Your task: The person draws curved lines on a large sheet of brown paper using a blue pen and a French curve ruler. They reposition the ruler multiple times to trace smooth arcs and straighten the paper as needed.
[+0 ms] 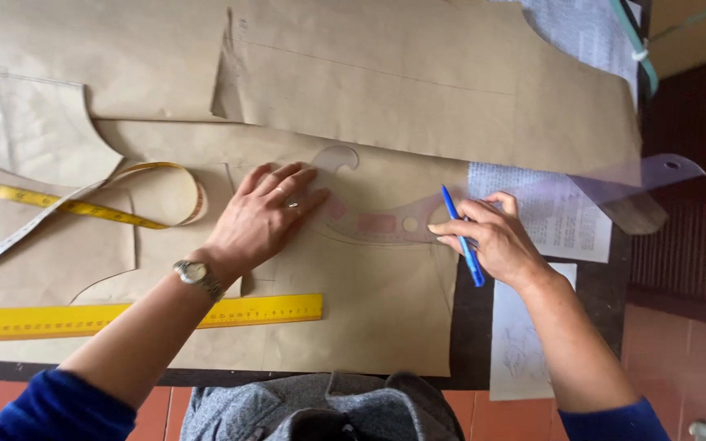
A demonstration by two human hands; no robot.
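At the bottom centre of the frame we see a grey garment (328, 408) on the person's front, blue sleeves at bottom left and bottom right. Just above it, one yellow straight ruler (140, 314) lies flat across the lower left, partly under the left forearm, which crosses it diagonally toward the middle. One wristwatch (195, 273) on that wrist. We count one left hand (267, 216), palm down, fingers spread and pressed flat on the clear curved ruler (377, 220) at frame centre; a ring shows on one finger. One right hand (492, 237) comes in from the lower right, wrist bent inward, fingers curled and pinching one blue pen (461, 233), pen tip pointing up-left against the curved ruler's right part. The curved ruler lies on the brown pattern paper (361, 302), between both hands, touching both. Left of the hands, one yellow tape measure (83, 208) loops across the middle left. We count at least three brown paper pieces: the one under the hands, a cut curved piece (26, 122) at upper left, a big sheet (435, 90) across the top. Right of the right hand, one second clear ruler (639, 175) pokes toward the right edge over a printed white sheet (561, 216); another white sheet (520, 343) below it at lower right. Dark table edge (471, 327) shows beneath
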